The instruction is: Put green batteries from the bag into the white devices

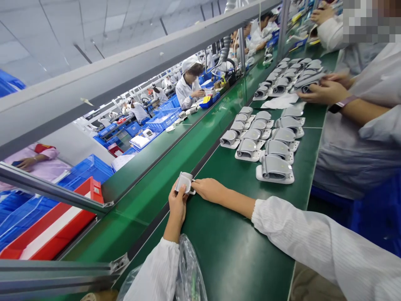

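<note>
A small grey cuffed device (pixel 184 182) rests on the green conveyor belt (pixel 238 251) between both my hands. My left hand (pixel 177 205) grips its near side with fingers curled around it. My right hand (pixel 209 190) holds its right edge with closed fingers. Both arms wear white sleeves. A crumpled clear plastic bag (pixel 191 276) lies under my left forearm. Several identical grey devices (pixel 275 168) stand in rows farther along the belt.
A co-worker's hands (pixel 326 90) at the right handle more grey devices (pixel 282 83). A metal frame rail (pixel 125 71) crosses above the belt. Blue bins (pixel 84 169) and a red bin (pixel 59 225) sit at left. Other workers in white sit beyond.
</note>
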The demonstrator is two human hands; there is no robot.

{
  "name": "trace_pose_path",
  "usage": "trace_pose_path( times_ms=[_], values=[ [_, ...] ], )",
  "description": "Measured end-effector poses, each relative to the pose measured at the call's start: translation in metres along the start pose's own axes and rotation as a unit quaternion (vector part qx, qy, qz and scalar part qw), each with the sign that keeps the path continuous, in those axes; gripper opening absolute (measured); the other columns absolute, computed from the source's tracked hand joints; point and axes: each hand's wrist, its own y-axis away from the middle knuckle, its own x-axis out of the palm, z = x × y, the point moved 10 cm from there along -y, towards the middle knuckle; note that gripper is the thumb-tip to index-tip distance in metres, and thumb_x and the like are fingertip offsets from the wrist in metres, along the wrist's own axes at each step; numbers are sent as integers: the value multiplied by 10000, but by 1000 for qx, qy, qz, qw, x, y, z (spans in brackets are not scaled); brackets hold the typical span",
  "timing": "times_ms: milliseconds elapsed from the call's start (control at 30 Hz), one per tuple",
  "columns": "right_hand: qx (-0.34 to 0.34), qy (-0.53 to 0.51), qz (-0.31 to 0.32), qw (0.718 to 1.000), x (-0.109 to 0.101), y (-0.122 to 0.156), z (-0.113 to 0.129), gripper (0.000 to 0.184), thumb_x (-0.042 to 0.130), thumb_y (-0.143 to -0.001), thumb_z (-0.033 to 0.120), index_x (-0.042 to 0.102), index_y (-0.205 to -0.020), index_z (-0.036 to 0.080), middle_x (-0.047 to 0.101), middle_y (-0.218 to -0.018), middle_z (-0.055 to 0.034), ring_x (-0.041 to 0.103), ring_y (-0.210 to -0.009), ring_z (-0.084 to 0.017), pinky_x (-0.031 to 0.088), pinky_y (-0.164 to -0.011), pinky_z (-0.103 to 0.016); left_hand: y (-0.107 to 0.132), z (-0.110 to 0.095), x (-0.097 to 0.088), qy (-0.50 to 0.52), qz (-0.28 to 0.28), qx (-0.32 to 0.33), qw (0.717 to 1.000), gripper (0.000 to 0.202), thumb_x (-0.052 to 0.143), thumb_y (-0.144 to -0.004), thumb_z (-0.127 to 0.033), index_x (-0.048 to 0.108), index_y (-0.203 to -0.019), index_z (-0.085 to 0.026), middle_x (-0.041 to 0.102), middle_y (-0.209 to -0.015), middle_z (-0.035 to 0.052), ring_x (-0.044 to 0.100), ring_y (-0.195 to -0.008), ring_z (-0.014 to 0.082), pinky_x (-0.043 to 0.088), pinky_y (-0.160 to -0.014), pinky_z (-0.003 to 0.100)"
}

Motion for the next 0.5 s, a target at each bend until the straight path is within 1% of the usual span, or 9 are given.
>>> trace_pose_path(
  times_ms=[67, 133, 167, 233, 300, 333, 400, 433, 500],
  values=[
    [10, -98, -34, 995, -3, -2, -1, 147, 599, -949, 145, 688, -852, 209, 676, -841, -49, 560, -719, -168, 378, -677, -273, -1, 1, -3, 12, -6, 0, 1000, 650, 936, -726, -461, 715, -1259, -161, 726, -1217, 136, 712, -1033, 239, 594, -938, 373],
    [90, -253, -79, 960, -6, -3, -18, 164, 569, -974, 242, 709, -900, 201, 671, -826, -43, 529, -661, -148, 380, -614, -255, -3, 1, -8, 30, -22, 0, 999, 602, 926, -736, -472, 719, -1198, -146, 731, -1170, 129, 712, -1003, 226, 600, -924, 366],
    [147, -346, -97, 922, -3, -3, -30, 173, 565, -968, 273, 708, -916, 191, 662, -821, -42, 496, -616, -132, 359, -563, -241, -4, 1, -11, 37, -30, 0, 999, 583, 926, -734, -472, 720, -1169, -143, 731, -1158, 127, 713, -1003, 227, 603, -918, 365],
    [257, -511, -122, 811, 8, 2, -51, 125, 593, -898, 240, 691, -929, 168, 652, -834, -49, 450, -562, -104, 312, -485, -211, -5, 0, -15, 44, -42, 2, 998, 560, 927, -727, -466, 718, -1135, -145, 729, -1154, 126, 715, -1011, 237, 609, -908, 369],
    [321, -614, -139, 708, 17, 7, -62, 171, 594, -775, 122, 668, -925, 153, 645, -836, -60, 462, -565, -95, 330, -463, -190, -5, 0, -16, 40, -45, 3, 998, 546, 919, -736, -462, 715, -1137, -152, 728, -1154, 124, 716, -1012, 241, 610, -906, 374],
    [338, -643, -148, 672, 18, 9, -65, 239, 574, -711, 69, 658, -920, 150, 639, -825, -64, 472, -572, -95, 352, -463, -184, -5, 0, -16, 35, -44, 3, 998, 539, 911, -746, -462, 712, -1143, -155, 728, -1152, 122, 717, -1011, 240, 608, -910, 375],
    [349, -674, -165, 629, 17, 11, -70, 339, 526, -623, 12, 641, -911, 149, 620, -806, -63, 459, -565, -92, 362, -447, -176, -5, 0, -17, 28, -46, 5, 999, 527, 894, -763, -465, 707, -1153, -163, 728, -1141, 114, 718, -1011, 237, 604, -917, 377],
    [349, -683, -170, 619, 16, 12, -71, 364, 511, -603, -1, 635, -910, 150, 615, -808, -64, 446, -557, -89, 348, -432, -170, -5, 0, -17, 26, -47, 5, 999, 525, 888, -768, -469, 705, -1155, -166, 728, -1139, 111, 718, -1013, 236, 602, -921, 378],
    [349, -682, -177, 617, 15, 12, -71, 391, 495, -584, -28, 623, -908, 150, 631, -833, -77, 417, -537, -77, 299, -406, -159, -4, 0, -17, 25, -47, 4, 999, 525, 883, -767, -474, 703, -1155, -170, 727, -1140, 110, 718, -1016, 237, 598, -924, 380]
  ],
)
